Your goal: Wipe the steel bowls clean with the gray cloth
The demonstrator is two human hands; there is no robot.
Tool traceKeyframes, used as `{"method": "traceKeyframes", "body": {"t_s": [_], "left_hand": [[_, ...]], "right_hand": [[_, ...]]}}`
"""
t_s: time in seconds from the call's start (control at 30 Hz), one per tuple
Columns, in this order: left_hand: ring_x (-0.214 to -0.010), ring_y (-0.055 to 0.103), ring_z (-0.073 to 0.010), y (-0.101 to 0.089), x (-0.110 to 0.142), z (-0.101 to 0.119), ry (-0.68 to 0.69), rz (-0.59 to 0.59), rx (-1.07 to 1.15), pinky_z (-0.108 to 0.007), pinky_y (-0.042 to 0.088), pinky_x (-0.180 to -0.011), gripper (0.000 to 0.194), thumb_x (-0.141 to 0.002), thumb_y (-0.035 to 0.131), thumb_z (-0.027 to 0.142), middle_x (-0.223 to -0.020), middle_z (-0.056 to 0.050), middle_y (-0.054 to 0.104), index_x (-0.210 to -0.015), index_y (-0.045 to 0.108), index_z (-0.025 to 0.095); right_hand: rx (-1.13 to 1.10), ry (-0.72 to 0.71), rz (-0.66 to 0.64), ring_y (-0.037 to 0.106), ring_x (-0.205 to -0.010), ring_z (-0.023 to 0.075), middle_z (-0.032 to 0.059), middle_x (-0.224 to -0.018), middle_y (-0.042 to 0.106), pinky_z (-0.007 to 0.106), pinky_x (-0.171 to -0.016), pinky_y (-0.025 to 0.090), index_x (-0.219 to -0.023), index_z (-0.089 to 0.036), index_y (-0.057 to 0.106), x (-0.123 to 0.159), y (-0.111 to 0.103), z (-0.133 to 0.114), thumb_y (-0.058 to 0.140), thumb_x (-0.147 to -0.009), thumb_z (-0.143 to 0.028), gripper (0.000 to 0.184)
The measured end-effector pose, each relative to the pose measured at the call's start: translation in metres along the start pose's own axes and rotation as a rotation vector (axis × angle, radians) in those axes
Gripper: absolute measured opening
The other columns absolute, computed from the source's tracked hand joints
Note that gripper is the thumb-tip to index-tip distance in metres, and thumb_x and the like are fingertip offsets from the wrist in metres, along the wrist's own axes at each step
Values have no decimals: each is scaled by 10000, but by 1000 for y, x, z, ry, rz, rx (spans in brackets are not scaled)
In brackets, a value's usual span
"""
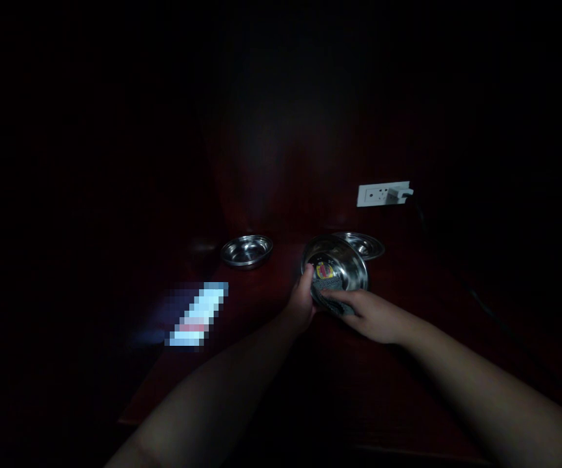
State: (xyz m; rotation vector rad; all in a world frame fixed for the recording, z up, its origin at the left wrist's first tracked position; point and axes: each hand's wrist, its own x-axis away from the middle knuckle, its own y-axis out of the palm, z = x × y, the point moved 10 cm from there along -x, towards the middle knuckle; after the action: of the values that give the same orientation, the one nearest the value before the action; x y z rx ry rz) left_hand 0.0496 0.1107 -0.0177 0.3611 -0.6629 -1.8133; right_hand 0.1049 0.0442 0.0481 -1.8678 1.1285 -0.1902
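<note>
A shiny steel bowl (pixel 352 263) is tilted toward me over the table. My left hand (pixel 303 302) grips its near left rim, the thumb over the edge and the fingers hidden beneath. Inside the bowl lies a dark grey printed cloth (pixel 330 286) with a yellow and red emblem; part of it hangs over the near rim. My right hand (pixel 366 313) is closed on this cloth at the near right side of the bowl, fingers pressing it against the metal. Partly behind the bowl, a flat steel plate or lid (pixel 371 247) rests on the table.
To the left stands a shallow steel dish (pixel 246 250). A bright, pixelated rectangular screen (pixel 198 315) lies nearer on the left. Behind, a white wall socket (pixel 383 194) holds a plug with a dark cable. The reddish table (pixel 261 292) fades into darkness.
</note>
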Motion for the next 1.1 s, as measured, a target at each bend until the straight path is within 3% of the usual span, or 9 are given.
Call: {"method": "traceKeyframes", "body": {"t_s": [0.27,0.57,0.77,0.93,1.1], "left_hand": [[-1098,583,-317,-2,1,0,7,0,-61,-491,496,-867,597,-805,465,598,-1213,-148,612,-1193,578,158],[-1061,607,-282,-4,-1,0,21,30,-37,-430,498,-889,569,-811,489,563,-1161,-138,643,-1191,572,148],[-1076,601,-279,-2,-2,1,37,-6,-48,-421,478,-926,552,-809,494,563,-1153,-137,649,-1138,608,134],[-1070,604,-286,-9,-3,2,51,54,-64,-431,478,-925,557,-782,531,570,-1148,-129,653,-1132,614,144],[-1069,603,-296,-8,-5,3,83,31,-64,-443,476,-925,572,-776,534,577,-1135,-143,655,-1123,619,130]], "right_hand": [[43,67,26,603,-1095,239,54,-1218,640,413,-978,438,-1221,-237,610,0,-6,15,497,-713,-61,549],[68,90,20,610,-1077,239,62,-1188,656,403,-969,444,-1197,-222,629,0,-7,20,495,-698,-66,539],[42,105,13,617,-1052,232,50,-1156,671,386,-965,446,-1165,-221,651,-1,-8,24,501,-701,-72,509],[4,101,-5,607,-1069,225,45,-1174,663,383,-974,437,-1181,-218,638,-1,-5,25,490,-702,-64,525],[12,108,-36,612,-1056,215,49,-1169,664,364,-962,439,-1173,-207,640,-1,-3,25,483,-728,-77,490]]}}
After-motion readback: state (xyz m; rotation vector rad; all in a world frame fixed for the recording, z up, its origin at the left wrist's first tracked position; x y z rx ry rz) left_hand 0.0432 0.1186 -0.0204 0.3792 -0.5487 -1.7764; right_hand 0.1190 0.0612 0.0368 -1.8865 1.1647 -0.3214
